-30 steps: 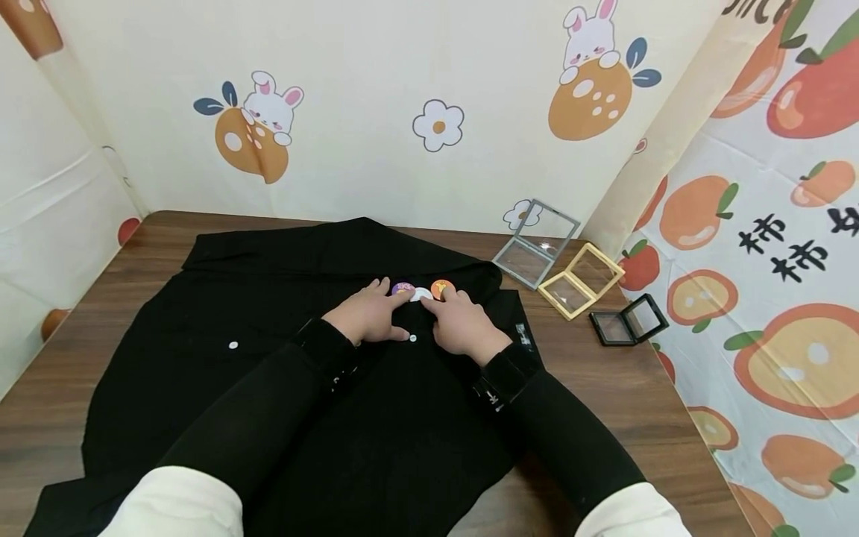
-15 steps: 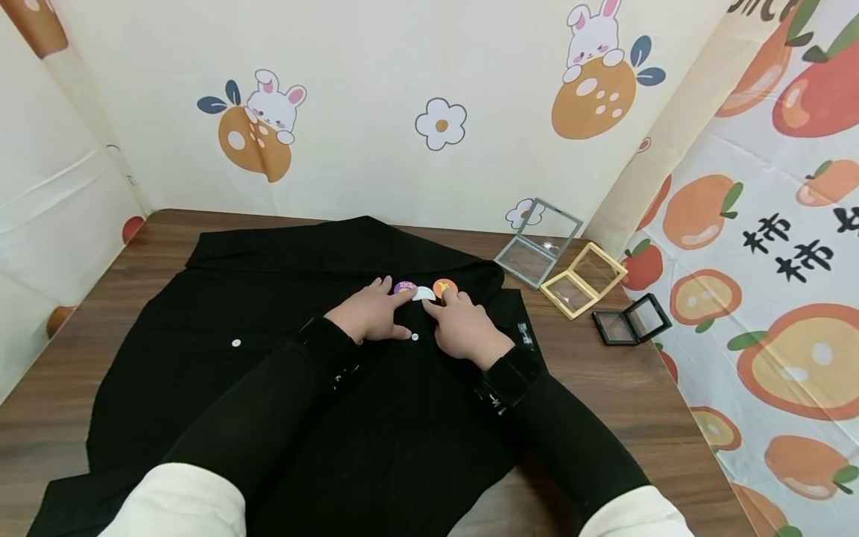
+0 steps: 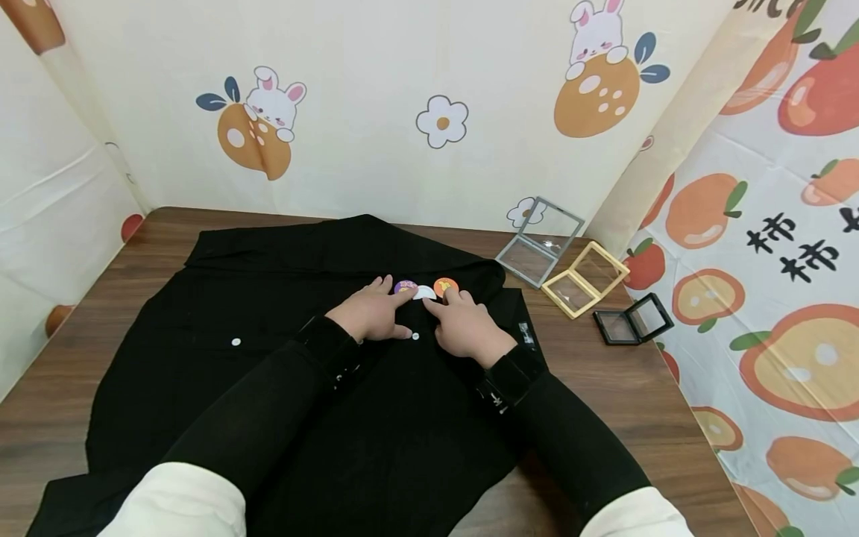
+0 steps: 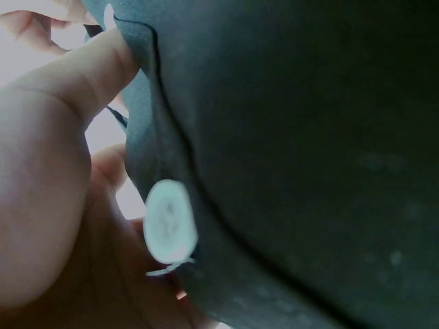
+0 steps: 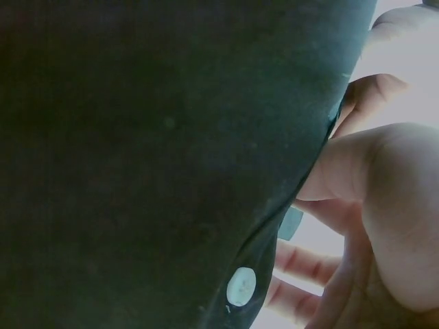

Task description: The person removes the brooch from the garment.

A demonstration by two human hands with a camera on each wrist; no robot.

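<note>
A black buttoned garment (image 3: 376, 440) lies spread on the wooden table. On its upper part sit three round badges in a row: a purple badge (image 3: 405, 286), a white badge (image 3: 425, 293) and an orange badge (image 3: 445, 286). My left hand (image 3: 373, 312) rests on the cloth, forefinger touching the purple and white badges, thumb stretched beside a small white button (image 3: 415, 336). From the other side my right hand (image 3: 470, 328) lays extended fingertips at the white and orange badges. Dark cloth with white buttons fills much of both wrist views, partly hiding the fingers.
To the right stand three opened hinged frames with clear panes: a grey frame (image 3: 540, 242), a yellow frame (image 3: 585, 280) and a black frame (image 3: 633, 321). Patterned cloth (image 3: 362, 149) hangs behind the wooden table (image 3: 604, 388). Another white button (image 3: 236, 342) shows on the garment's left.
</note>
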